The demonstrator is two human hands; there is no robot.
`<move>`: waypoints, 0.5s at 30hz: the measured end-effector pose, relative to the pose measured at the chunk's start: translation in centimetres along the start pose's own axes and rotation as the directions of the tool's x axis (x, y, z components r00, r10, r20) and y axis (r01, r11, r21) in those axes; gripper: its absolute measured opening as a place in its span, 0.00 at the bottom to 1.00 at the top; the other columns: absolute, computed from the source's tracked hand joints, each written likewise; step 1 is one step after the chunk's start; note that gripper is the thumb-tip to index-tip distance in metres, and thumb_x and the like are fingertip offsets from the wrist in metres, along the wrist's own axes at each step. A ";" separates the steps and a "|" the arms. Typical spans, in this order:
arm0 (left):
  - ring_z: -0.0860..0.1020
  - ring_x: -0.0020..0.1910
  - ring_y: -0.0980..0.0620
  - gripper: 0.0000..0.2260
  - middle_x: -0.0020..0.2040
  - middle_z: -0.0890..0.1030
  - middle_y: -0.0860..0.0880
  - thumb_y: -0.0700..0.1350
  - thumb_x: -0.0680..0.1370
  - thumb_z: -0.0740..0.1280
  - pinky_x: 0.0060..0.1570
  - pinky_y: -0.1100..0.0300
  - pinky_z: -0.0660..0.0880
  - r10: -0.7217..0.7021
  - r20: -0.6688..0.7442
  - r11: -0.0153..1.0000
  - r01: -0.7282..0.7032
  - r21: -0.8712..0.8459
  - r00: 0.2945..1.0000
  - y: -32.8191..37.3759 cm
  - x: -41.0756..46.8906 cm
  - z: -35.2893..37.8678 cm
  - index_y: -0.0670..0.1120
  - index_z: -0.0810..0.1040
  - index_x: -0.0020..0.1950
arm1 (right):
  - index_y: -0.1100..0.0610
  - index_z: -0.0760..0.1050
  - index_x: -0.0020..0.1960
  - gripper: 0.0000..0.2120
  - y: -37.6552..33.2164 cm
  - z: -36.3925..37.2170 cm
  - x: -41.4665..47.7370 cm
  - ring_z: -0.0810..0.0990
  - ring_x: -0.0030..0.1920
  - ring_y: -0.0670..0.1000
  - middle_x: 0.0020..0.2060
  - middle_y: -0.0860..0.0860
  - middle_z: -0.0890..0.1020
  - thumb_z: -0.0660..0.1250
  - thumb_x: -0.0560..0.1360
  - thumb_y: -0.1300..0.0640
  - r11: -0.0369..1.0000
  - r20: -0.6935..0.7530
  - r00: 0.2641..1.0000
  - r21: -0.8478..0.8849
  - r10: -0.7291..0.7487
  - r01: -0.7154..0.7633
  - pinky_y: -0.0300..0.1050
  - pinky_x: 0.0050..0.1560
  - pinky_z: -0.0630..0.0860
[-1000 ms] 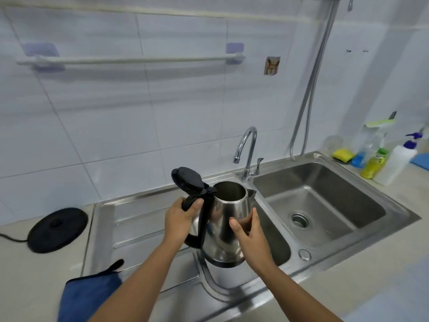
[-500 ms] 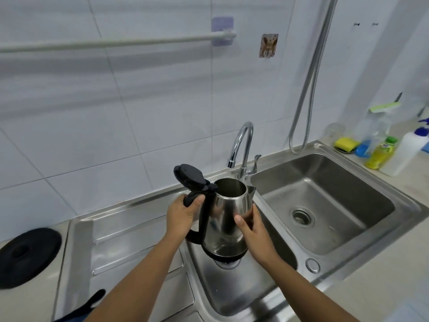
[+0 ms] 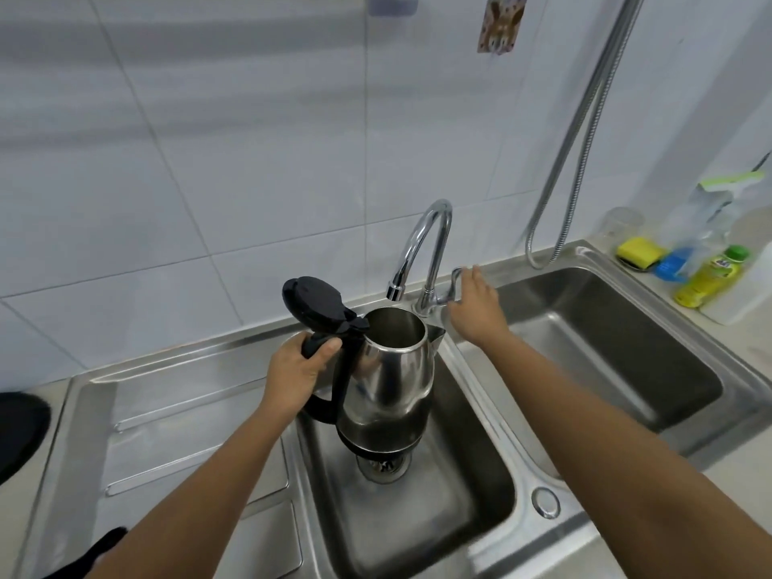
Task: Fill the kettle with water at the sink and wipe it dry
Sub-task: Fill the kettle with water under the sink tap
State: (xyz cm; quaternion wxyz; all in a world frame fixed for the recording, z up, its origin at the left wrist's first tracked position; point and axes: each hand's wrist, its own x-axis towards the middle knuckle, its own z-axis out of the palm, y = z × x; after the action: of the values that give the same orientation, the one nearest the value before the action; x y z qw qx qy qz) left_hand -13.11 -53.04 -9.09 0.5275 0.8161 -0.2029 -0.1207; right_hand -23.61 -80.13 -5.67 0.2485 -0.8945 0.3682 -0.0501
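Note:
A steel kettle (image 3: 390, 382) with a black handle and its black lid flipped up hangs over the left sink basin (image 3: 468, 486). My left hand (image 3: 294, 371) grips its handle. The kettle's open mouth sits just below and left of the chrome faucet (image 3: 422, 248) spout. No water runs from the spout. My right hand (image 3: 476, 305) reaches past the kettle, its fingers on the faucet's lever (image 3: 455, 282). Whether the fingers close around the lever is unclear.
The right basin (image 3: 605, 348) lies beyond the divider. A yellow sponge (image 3: 639, 250), a green bottle (image 3: 710, 277) and a white bottle stand at the back right. A metal hose (image 3: 585, 131) hangs on the wall. The black kettle base (image 3: 21, 432) sits far left, past the drainboard (image 3: 188, 432).
My right hand has left the kettle's body and moved up to the faucet lever. The kettle now hangs from my left hand alone, closer under the spout.

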 end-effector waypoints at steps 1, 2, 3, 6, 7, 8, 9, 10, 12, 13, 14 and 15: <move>0.80 0.34 0.54 0.13 0.33 0.81 0.51 0.57 0.75 0.69 0.35 0.61 0.70 -0.001 -0.001 1.000 0.001 0.002 1.000 -0.2 0.1 0.1 0.49 0.78 0.40 | 0.59 0.49 0.85 0.33 0.2 0.0 1.0 0.52 0.84 0.64 0.86 0.57 0.48 0.59 0.84 0.57 0.998 0.027 1.000 -0.053 -0.013 0.014 0.58 0.84 0.50; 0.79 0.32 0.59 0.12 0.33 0.80 0.52 0.56 0.75 0.69 0.34 0.64 0.69 -0.001 -0.005 1.000 0.001 0.004 1.000 -0.3 0.2 0.1 0.50 0.77 0.39 | 0.59 0.48 0.86 0.34 0.4 -0.1 1.9 0.51 0.84 0.64 0.86 0.57 0.47 0.59 0.85 0.56 0.995 0.055 0.998 -0.102 -0.017 0.022 0.59 0.84 0.50; 0.79 0.30 0.62 0.11 0.32 0.80 0.53 0.55 0.76 0.69 0.32 0.68 0.69 -0.002 -0.011 1.000 0.002 0.002 1.000 -0.3 0.3 0.0 0.51 0.77 0.38 | 0.59 0.46 0.86 0.35 0.6 -0.1 2.8 0.50 0.84 0.64 0.86 0.56 0.46 0.59 0.85 0.55 0.989 0.078 0.997 -0.143 -0.013 0.024 0.60 0.84 0.49; 0.78 0.28 0.66 0.09 0.31 0.79 0.54 0.51 0.76 0.70 0.29 0.76 0.69 -0.006 -0.015 0.999 0.006 -0.034 1.000 -0.6 0.7 0.0 0.51 0.76 0.38 | 0.57 0.45 0.86 0.35 1.2 0.0 4.4 0.50 0.85 0.64 0.86 0.54 0.45 0.58 0.85 0.54 0.978 0.111 0.994 -0.207 0.010 0.014 0.62 0.83 0.50; 0.78 0.28 0.66 0.08 0.31 0.79 0.55 0.51 0.76 0.70 0.29 0.76 0.69 -0.012 -0.017 0.999 0.011 -0.043 1.000 -0.7 0.8 0.1 0.52 0.77 0.38 | 0.57 0.45 0.86 0.36 1.4 0.1 4.7 0.50 0.85 0.64 0.86 0.53 0.46 0.58 0.85 0.55 0.978 0.117 0.993 -0.210 0.012 0.013 0.63 0.83 0.50; 0.78 0.28 0.66 0.07 0.31 0.79 0.55 0.51 0.76 0.70 0.29 0.76 0.69 -0.016 -0.018 0.999 0.015 -0.052 1.000 -0.8 0.8 0.1 0.52 0.77 0.39 | 0.57 0.45 0.86 0.36 1.5 0.3 4.9 0.50 0.85 0.64 0.86 0.53 0.47 0.58 0.84 0.55 0.979 0.121 0.993 -0.202 0.012 0.013 0.63 0.83 0.50; 0.78 0.28 0.65 0.07 0.31 0.79 0.55 0.51 0.76 0.70 0.29 0.76 0.69 -0.018 -0.018 0.998 0.016 -0.060 1.000 -0.9 0.8 0.1 0.52 0.77 0.39 | 0.57 0.45 0.86 0.36 1.5 0.4 4.9 0.51 0.84 0.64 0.86 0.53 0.48 0.59 0.84 0.55 0.982 0.119 0.993 -0.187 0.010 0.012 0.63 0.83 0.50; 0.78 0.28 0.65 0.07 0.31 0.79 0.54 0.51 0.76 0.70 0.29 0.76 0.69 -0.017 -0.019 0.998 0.016 -0.066 1.000 -0.9 0.9 0.1 0.53 0.77 0.39 | 0.57 0.46 0.86 0.36 1.5 0.6 4.8 0.51 0.84 0.63 0.86 0.54 0.49 0.59 0.84 0.55 0.985 0.108 0.994 -0.173 0.009 0.010 0.63 0.83 0.51; 0.78 0.28 0.65 0.06 0.31 0.80 0.54 0.51 0.76 0.70 0.30 0.76 0.69 -0.014 -0.018 0.996 0.012 -0.083 1.000 -0.9 0.9 0.1 0.53 0.78 0.40 | 0.58 0.48 0.86 0.35 1.7 1.0 4.5 0.53 0.84 0.63 0.86 0.54 0.53 0.60 0.84 0.56 0.986 0.067 0.998 -0.165 0.003 0.009 0.62 0.83 0.51; 0.78 0.28 0.65 0.05 0.32 0.80 0.54 0.52 0.76 0.70 0.30 0.77 0.69 -0.011 -0.015 0.996 0.010 -0.089 1.000 -0.8 0.9 0.2 0.53 0.78 0.41 | 0.58 0.49 0.86 0.35 1.8 1.2 4.4 0.54 0.84 0.63 0.86 0.54 0.54 0.60 0.83 0.56 0.986 0.050 0.999 -0.169 -0.002 0.010 0.62 0.83 0.51; 0.78 0.29 0.65 0.05 0.32 0.80 0.54 0.52 0.76 0.69 0.30 0.77 0.69 -0.007 -0.012 0.996 0.005 -0.093 1.000 -0.7 0.9 0.2 0.54 0.79 0.42 | 0.58 0.50 0.86 0.34 1.9 1.3 4.2 0.54 0.84 0.62 0.85 0.54 0.54 0.59 0.83 0.57 0.985 0.041 0.999 -0.173 -0.003 0.010 0.62 0.83 0.51; 0.79 0.29 0.65 0.04 0.32 0.80 0.54 0.52 0.76 0.69 0.31 0.77 0.69 -0.002 -0.009 0.996 0.001 -0.094 1.000 -0.6 0.9 0.2 0.54 0.79 0.43 | 0.57 0.49 0.86 0.34 1.9 1.4 4.0 0.53 0.85 0.61 0.86 0.54 0.54 0.59 0.83 0.58 0.984 0.037 0.999 -0.176 -0.001 0.008 0.62 0.84 0.49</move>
State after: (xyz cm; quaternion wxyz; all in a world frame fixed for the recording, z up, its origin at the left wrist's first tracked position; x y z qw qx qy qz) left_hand -12.29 -53.40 -9.73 0.5663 0.7910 -0.1939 -0.1268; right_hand -21.58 -83.44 -8.20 0.1753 -0.9145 0.3646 -0.0013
